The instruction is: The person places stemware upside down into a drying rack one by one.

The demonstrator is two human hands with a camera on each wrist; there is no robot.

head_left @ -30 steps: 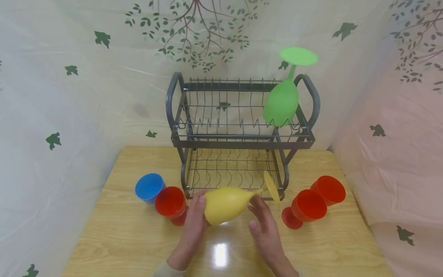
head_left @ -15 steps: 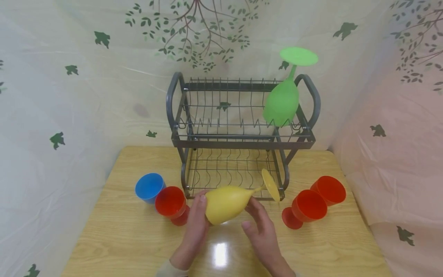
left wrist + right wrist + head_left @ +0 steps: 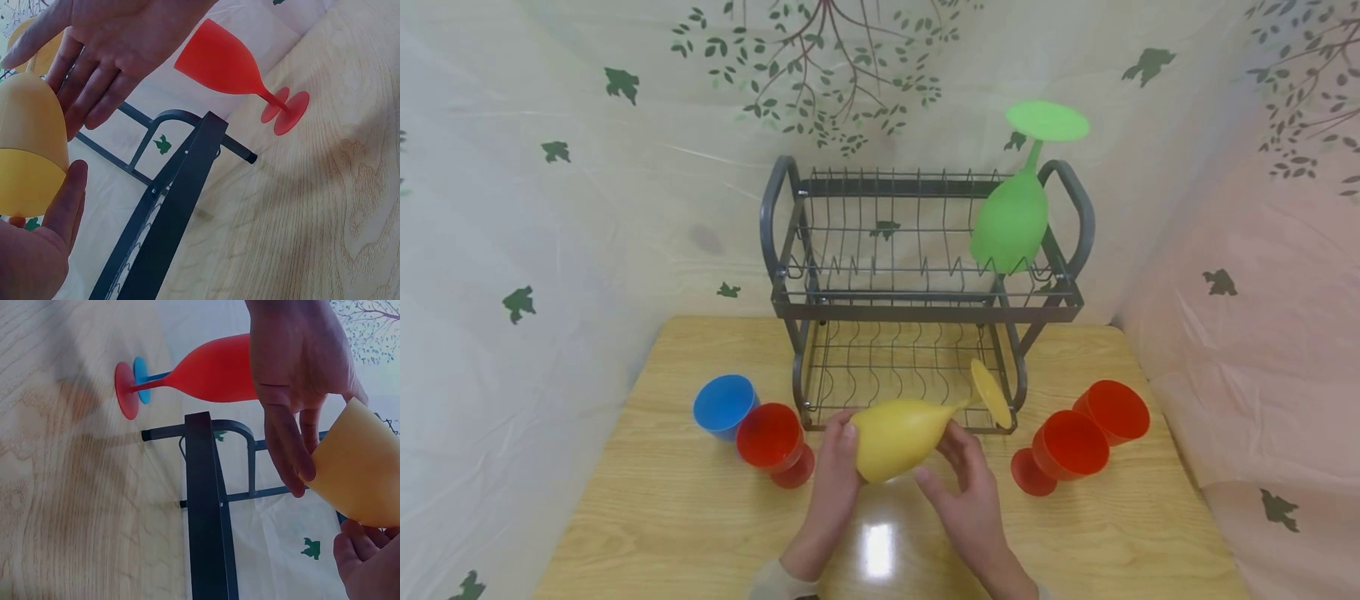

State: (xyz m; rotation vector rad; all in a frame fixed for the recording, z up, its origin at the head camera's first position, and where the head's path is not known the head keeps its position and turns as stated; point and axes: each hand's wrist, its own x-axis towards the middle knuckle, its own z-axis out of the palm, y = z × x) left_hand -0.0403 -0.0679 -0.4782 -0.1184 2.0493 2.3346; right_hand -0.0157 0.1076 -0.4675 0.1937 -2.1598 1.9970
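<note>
A yellow plastic goblet (image 3: 901, 437) lies sideways in the air before the rack, its bowl to the left and its foot to the upper right. My left hand (image 3: 833, 475) grips the bowl near the rim, thumb on the near side. My right hand (image 3: 966, 492) is at the stem end, its fingertips partly hidden behind the goblet and its thumb apart from it. Straight fingers of the right hand (image 3: 109, 56) show in the left wrist view beside the yellow bowl (image 3: 31, 125). In the right wrist view the left hand (image 3: 300, 369) holds the bowl's rim end.
A black two-tier dish rack (image 3: 925, 312) stands at the back, with a green goblet (image 3: 1011, 221) upside down on its top right. A blue goblet (image 3: 725, 407) and a red goblet (image 3: 771, 442) stand left. Two red goblets, one nearer (image 3: 1070, 446) and one farther (image 3: 1111, 411), stand right.
The yellow goblet and my left hand have shifted slightly right and up. My right hand has come a little left, its thumb nearer the bowl.
</note>
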